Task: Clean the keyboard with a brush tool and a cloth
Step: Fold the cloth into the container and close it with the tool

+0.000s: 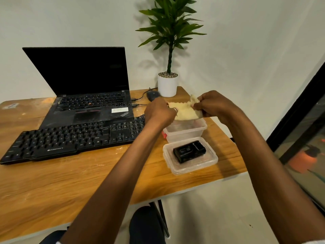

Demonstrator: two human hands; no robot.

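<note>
A pale yellow cloth [186,110] is stretched between both hands above a clear plastic box [186,132]. My left hand [158,112] grips its left edge and my right hand [213,105] pinches its right edge. The black keyboard [70,138] lies on the wooden table [88,182] to the left of the box, dusted with pale specks. A black brush tool [189,151] rests in the box's upturned lid [191,165] near the table's right edge.
An open black laptop [84,95] stands behind the keyboard. A mouse [152,95] and a potted plant [168,83] sit at the back right. A dark window frame [297,120] runs along the right. My knees show below the table's front edge.
</note>
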